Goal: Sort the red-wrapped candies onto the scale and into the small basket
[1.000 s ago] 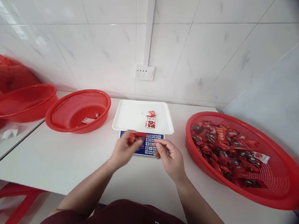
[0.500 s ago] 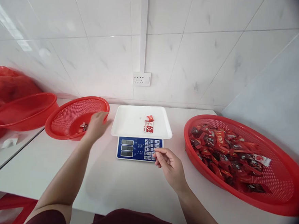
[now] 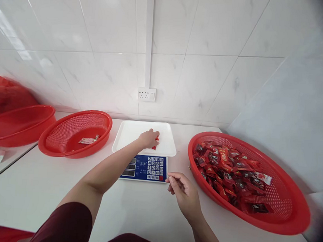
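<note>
I see a glossy, grey-veined tiled wall [image 3: 209, 76] at the far side, streaked with reflected light [image 3: 6, 25] on the left. White cable trunking [image 3: 149, 35] drops to a socket plate [image 3: 146, 94]; a plainer grey wall [image 3: 283, 118] stands right. Nearer, a white table [image 3: 141, 211] sits beside another table [image 3: 15, 153] at left.

Short-cut dark maroon sleeve [image 3: 66, 221]
</note>
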### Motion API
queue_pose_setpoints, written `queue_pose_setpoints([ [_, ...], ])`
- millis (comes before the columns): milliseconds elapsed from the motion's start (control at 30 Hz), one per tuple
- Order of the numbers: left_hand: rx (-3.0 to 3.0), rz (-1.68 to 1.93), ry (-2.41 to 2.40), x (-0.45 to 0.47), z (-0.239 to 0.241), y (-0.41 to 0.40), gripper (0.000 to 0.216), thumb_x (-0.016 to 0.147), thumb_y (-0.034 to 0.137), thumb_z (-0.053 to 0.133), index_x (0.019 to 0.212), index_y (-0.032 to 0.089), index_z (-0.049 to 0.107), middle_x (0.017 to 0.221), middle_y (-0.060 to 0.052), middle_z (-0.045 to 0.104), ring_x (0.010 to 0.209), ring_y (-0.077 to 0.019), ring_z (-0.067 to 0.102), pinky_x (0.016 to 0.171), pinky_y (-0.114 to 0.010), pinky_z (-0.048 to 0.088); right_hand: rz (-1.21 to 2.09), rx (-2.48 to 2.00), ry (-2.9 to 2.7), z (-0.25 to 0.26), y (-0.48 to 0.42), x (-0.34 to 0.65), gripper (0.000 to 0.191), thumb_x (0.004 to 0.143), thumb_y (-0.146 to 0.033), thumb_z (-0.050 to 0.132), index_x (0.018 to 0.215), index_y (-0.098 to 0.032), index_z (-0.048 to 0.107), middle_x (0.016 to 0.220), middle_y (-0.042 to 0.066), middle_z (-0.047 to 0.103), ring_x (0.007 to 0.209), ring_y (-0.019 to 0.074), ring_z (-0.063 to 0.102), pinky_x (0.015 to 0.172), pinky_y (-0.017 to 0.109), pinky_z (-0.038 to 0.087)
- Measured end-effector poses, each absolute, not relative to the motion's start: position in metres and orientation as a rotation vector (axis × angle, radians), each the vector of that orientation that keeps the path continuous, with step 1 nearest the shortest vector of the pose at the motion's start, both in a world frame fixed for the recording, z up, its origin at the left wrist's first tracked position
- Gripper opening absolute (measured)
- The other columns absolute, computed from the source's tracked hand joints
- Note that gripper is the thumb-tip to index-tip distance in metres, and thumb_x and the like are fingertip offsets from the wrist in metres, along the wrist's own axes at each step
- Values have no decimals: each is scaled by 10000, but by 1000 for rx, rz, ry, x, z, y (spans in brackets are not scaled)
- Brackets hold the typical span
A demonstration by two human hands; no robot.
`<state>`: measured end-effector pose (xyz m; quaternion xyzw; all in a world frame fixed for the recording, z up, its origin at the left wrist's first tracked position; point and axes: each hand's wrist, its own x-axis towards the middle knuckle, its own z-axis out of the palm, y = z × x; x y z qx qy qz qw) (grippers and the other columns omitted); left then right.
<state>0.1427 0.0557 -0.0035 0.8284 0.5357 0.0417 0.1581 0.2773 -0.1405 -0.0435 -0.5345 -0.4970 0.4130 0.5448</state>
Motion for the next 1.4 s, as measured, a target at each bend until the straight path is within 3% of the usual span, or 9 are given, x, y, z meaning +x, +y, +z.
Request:
queue_pose_setpoints([
  [200, 2322, 295, 1464, 140, 0, 57, 164, 685, 94, 609, 827, 173, 634, 987, -92, 605, 790, -209, 614, 669, -306, 482, 1032, -1232, -1200, -46, -137, 278, 143, 759, -522, 612, 801, -407, 686, 721, 49, 702, 587, 292, 621, 574, 501, 518],
  [300, 2277, 452, 1419, 135, 7, 38, 163, 735, 92, 539, 853, 166, 623, 1037, -91, 593, 668, -142, 587, 577, -272, 475, 1044, -1200, -1156, -48, -131, 276, 179, 769, -502, 622, 858, -358, 677, 745, 48, 693, 588, 259, 614, 553, 452, 512],
  [400, 2127, 694, 1097, 130, 17, 0, 183, 780, 151, 524, 931, 191, 618, 1034, -69, 598, 579, -99, 546, 525, -263, 473, 1048, -1150, -1034, -44, -120, 275, 321, 766, -489, 640, 1031, -308, 628, 892, 57, 679, 639, 225, 619, 512, 376, 503],
  [500, 2103, 815, 800, 127, 22, -41, 198, 768, 155, 574, 929, 233, 660, 1004, -56, 621, 810, -173, 596, 681, -309, 506, 1120, -1046, -959, -35, -108, 274, 415, 746, -481, 670, 1093, -267, 591, 955, 52, 637, 686, 184, 611, 487, 298, 489],
  [633, 2051, 861, 787, 124, 18, -73, 284, 754, 136, 628, 990, 278, 697, 1060, -59, 629, 1055, -252, 534, 868, -384, 473, 1194, -962, -976, -28, -98, 273, 302, 722, -440, 712, 892, -211, 611, 732, -19, 617, 540, 102, 531, 485, 245, 458],
  [800, 1599, 912, 816, 113, 3, -72, 522, 734, 235, 719, 1227, 285, 555, 1209, -71, 556, 1009, -204, 555, 767, -323, 507, 1116, -989, -952, -28, -96, 271, 275, 691, -409, 744, 845, -209, 637, 736, -17, 641, 569, 102, 542, 485, 236, 447],
  [1000, 1262, 846, 730, 106, -9, -70, 434, 751, 343, 717, 1132, 170, 602, 822, -29, 672, 713, -138, 621, 654, -290, 500, 1013, -1014, -1020, -27, -98, 269, 218, 728, -390, 724, 828, -215, 640, 720, -11, 655, 574, 109, 551, 494, 245, 457],
  [1233, 1182, 964, 799, 108, -9, -73, 507, 700, 338, 750, 1161, 175, 616, 789, -9, 676, 692, -135, 620, 608, -261, 495, 915, -991, -931, -22, -98, 275, 171, 730, -362, 716, 810, -226, 649, 652, -36, 613, 532, 95, 520, 475, 237, 425],
  [1400, 1143, 990, 782, 106, -10, -71, 419, 730, 324, 725, 1110, 160, 659, 870, -43, 709, 742, -136, 618, 663, -257, 477, 1093, -980, -960, -19, -99, 280, 241, 677, -373, 744, 855, -228, 670, 613, -52, 580, 499, 88, 498, 470, 241, 418],
])
